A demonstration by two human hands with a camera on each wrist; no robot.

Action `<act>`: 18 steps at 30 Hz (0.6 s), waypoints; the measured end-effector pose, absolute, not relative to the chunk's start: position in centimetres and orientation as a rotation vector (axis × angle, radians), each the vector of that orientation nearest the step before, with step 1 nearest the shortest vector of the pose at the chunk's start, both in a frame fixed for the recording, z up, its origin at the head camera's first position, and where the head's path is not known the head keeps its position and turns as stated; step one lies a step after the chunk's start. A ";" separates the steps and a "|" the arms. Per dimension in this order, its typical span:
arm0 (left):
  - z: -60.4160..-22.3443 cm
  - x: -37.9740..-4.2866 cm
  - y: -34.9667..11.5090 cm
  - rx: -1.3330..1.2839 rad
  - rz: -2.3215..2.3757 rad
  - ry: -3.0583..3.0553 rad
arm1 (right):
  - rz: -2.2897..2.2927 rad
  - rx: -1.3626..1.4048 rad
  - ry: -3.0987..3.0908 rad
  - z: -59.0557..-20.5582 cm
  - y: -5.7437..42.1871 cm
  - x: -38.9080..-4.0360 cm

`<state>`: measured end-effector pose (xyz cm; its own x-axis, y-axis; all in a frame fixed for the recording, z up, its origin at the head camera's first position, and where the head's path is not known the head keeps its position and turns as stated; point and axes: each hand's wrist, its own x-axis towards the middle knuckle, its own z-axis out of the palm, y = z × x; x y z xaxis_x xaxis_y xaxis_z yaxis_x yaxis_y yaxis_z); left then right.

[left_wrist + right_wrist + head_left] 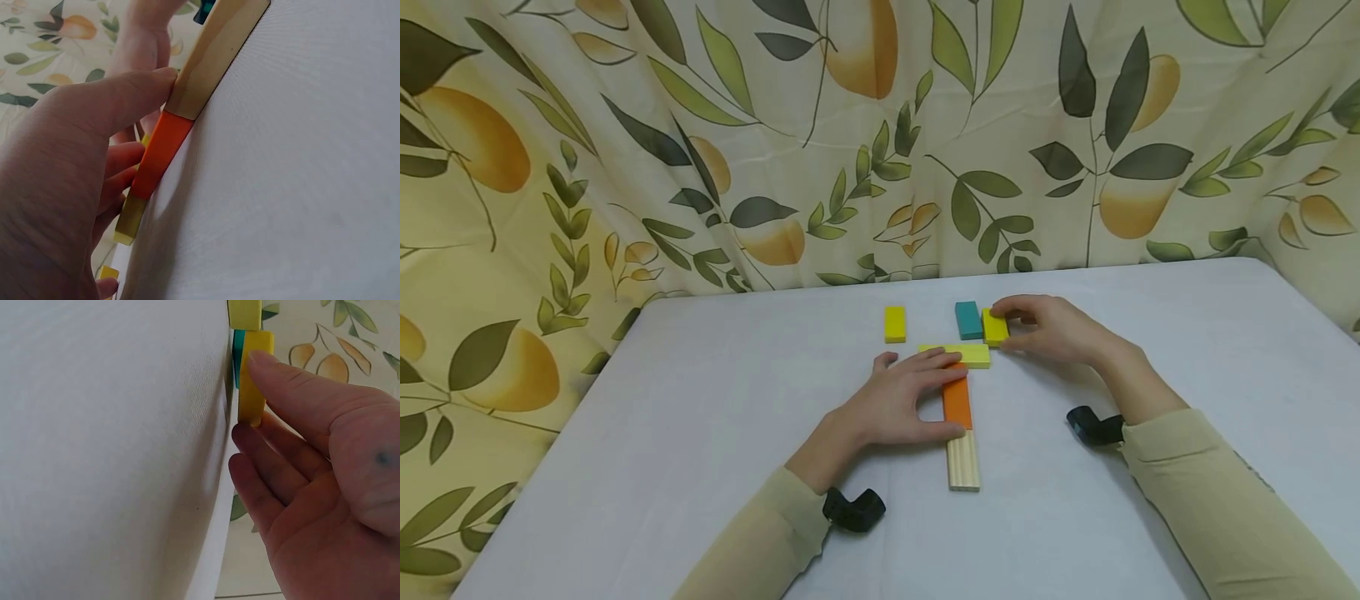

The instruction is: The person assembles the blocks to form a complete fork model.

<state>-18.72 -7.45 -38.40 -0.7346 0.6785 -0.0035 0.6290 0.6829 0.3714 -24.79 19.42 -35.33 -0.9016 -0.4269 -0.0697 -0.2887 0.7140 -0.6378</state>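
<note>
My right hand [1056,332] pinches a yellow block [994,330] between thumb and fingers, right beside a teal block [968,320]. In the right wrist view the thumb [281,372] presses the near face of that yellow block [253,394]. With fingers extended, my left hand [891,408] rests over a row of blocks. Its fingertips touch a lighter yellow block [976,357] lying crosswise and the orange block [957,402] below it. In the left wrist view its thumb touches the plain wooden block [215,56], which adjoins the orange one [161,150].
Another yellow block [895,324] stands apart, left of the teal one. All lie on a white-covered table [737,400]. Behind it hangs a curtain [880,167] with fruit and leaf prints. A black wrist camera [854,510] sits at each sleeve cuff.
</note>
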 end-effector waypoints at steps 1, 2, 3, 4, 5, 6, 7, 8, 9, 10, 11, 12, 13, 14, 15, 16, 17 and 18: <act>-38.4 -18.7 -7.4 1.077 0.528 2.752 | -0.952 -0.574 2.711 -35.3 19.4 -24.8; -38.4 -18.8 -7.4 1.079 0.528 2.752 | -0.949 -0.577 2.714 -35.4 19.3 -24.8; -38.5 -18.8 -7.5 1.082 0.529 2.753 | -0.948 -0.581 2.716 -35.4 19.3 -24.9; -38.5 -18.8 -7.5 1.085 0.529 2.754 | -0.946 -0.586 2.719 -35.4 19.2 -24.9; -38.5 -18.8 -7.5 1.086 0.529 2.755 | -0.944 -0.594 2.721 -35.4 19.2 -24.9; -38.5 -18.8 -7.5 1.087 0.528 2.756 | -0.944 -0.602 2.721 -35.3 19.2 -24.9; -38.5 -18.8 -7.5 1.087 0.527 2.757 | -0.942 -0.608 2.722 -35.3 19.1 -24.9; -38.5 -18.8 -7.5 1.088 0.528 2.757 | -0.942 -0.614 2.723 -35.3 19.1 -24.9; -38.5 -18.8 -7.5 1.089 0.530 2.757 | -0.941 -0.618 2.722 -35.4 19.0 -25.0; -38.5 -18.8 -7.5 1.087 0.531 2.757 | -0.939 -0.622 2.722 -35.4 19.0 -25.1; -38.5 -18.8 -7.5 1.086 0.531 2.757 | -0.938 -0.626 2.722 -35.4 19.0 -25.1; -38.5 -18.8 -7.4 1.085 0.530 2.756 | -0.936 -0.630 2.723 -35.4 18.9 -25.1; -38.5 -18.8 -7.4 1.085 0.531 2.755 | -0.931 -0.632 2.726 -35.4 18.9 -25.2; -38.5 -18.8 -7.4 1.085 0.530 2.755 | -0.928 -0.637 2.726 -35.5 18.9 -25.2; -38.5 -18.8 -7.4 1.085 0.527 2.755 | -0.926 -0.640 2.725 -35.5 18.8 -25.2; -38.4 -18.8 -7.4 1.084 0.525 2.756 | -0.924 -0.642 2.726 -35.4 18.8 -25.2; -38.4 -18.8 -7.4 1.084 0.524 2.756 | -0.921 -0.644 2.726 -35.4 18.7 -25.2; -38.4 -18.8 -7.4 1.085 0.523 2.757 | -0.918 -0.644 2.726 -35.4 18.7 -25.2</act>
